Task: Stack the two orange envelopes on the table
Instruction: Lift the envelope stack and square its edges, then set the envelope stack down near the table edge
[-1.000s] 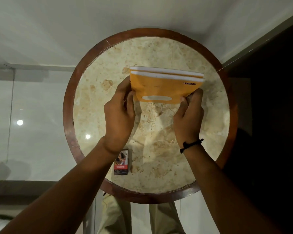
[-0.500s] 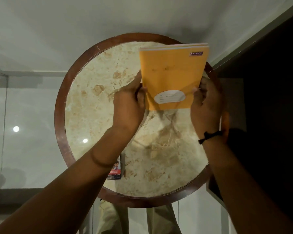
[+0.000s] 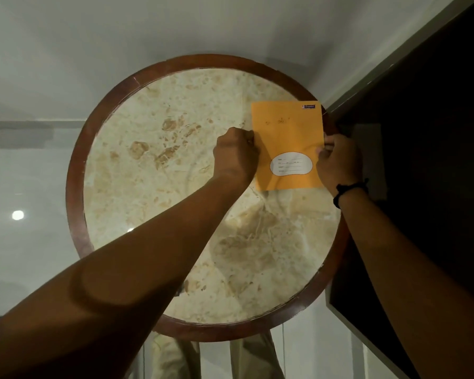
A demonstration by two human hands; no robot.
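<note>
An orange envelope [image 3: 286, 132] with a white oval label and a small blue logo lies flat at the far right of the round marble table [image 3: 153, 192], its corner reaching the wooden rim. Only one orange face shows; the second envelope is hidden, presumably beneath it. My left hand [image 3: 234, 153] grips the envelope's left edge with curled fingers. My right hand [image 3: 338, 160], wearing a black wrist cord, pinches the right edge.
The table has a dark wooden rim [image 3: 75, 170]. A dark cabinet or wall [image 3: 427, 160] stands close on the right. Glossy pale floor tiles [image 3: 25, 187] surround the table. My trouser legs [image 3: 175, 359] show below the near rim.
Both hands carried the envelopes from the table's middle to the far right and turned them from edge-on to flat. The small card near the front rim is now hidden by my left forearm.
</note>
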